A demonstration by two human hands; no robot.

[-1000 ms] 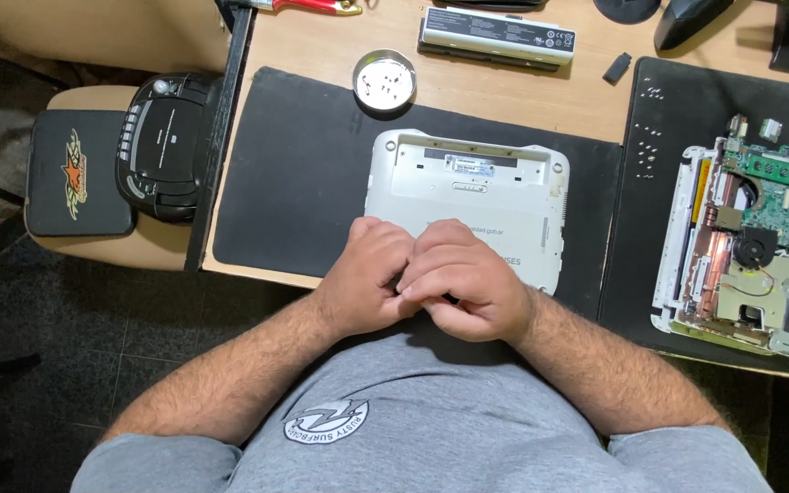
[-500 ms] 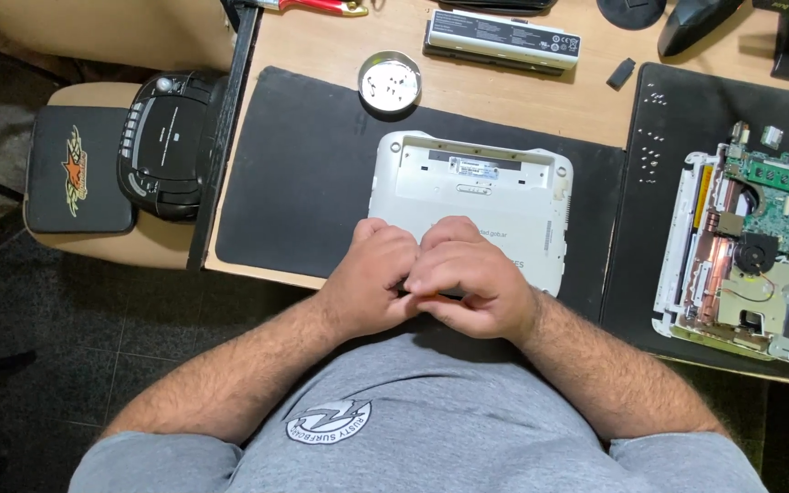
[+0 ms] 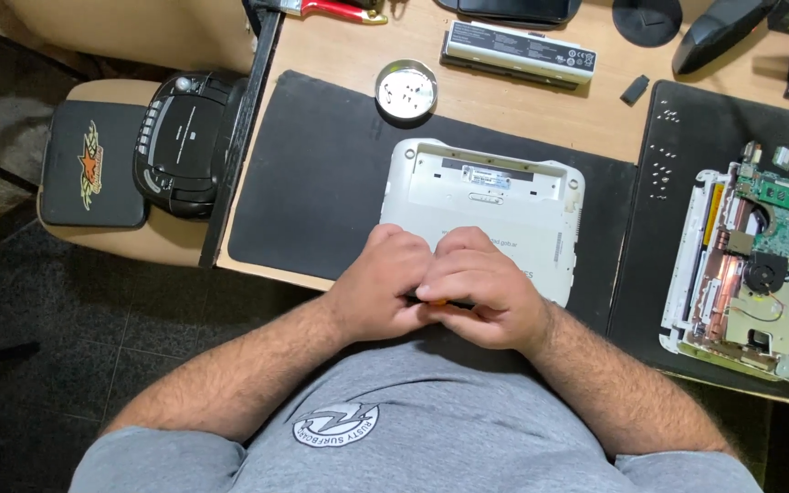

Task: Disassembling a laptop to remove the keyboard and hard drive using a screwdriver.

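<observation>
A light wooden desk (image 3: 522, 100) fills the upper part of the view, with a dark tiled floor (image 3: 38, 365) below it at 8 o'clock. A black work mat (image 3: 312, 183) covers the desk in front of the person, and a second black mat (image 3: 687, 146) lies to the right of it.

On the first mat, at the centre, lies a small white laptop (image 3: 486, 196), turned underside up, its battery bay open along the far edge and its corners rounded. The near edge of it is hidden under the hands.

The left hand (image 3: 381, 283) and the right hand (image 3: 481, 288) are pressed together, knuckles up, at the near edge of the laptop at 6 o'clock. Between them a small orange thing (image 3: 436, 302) peeps out; both hands are curled closed around it, but what it is cannot be told.

At 12 o'clock from the laptop stands a round metal dish (image 3: 405, 91) with small screws in it. At 1 o'clock lies a long grey battery pack (image 3: 518, 50), and past it a small black block (image 3: 635, 89). At 3 o'clock, on the second mat, sits a second laptop stripped open (image 3: 755, 269), showing a green circuit board and a fan. At 9 o'clock, off the desk, a black portable stereo (image 3: 184, 141) rests on a side stand beside a black pad with an orange emblem (image 3: 93, 164). Red-handled pliers (image 3: 331, 9) lie at the far edge at 11 o'clock.
</observation>
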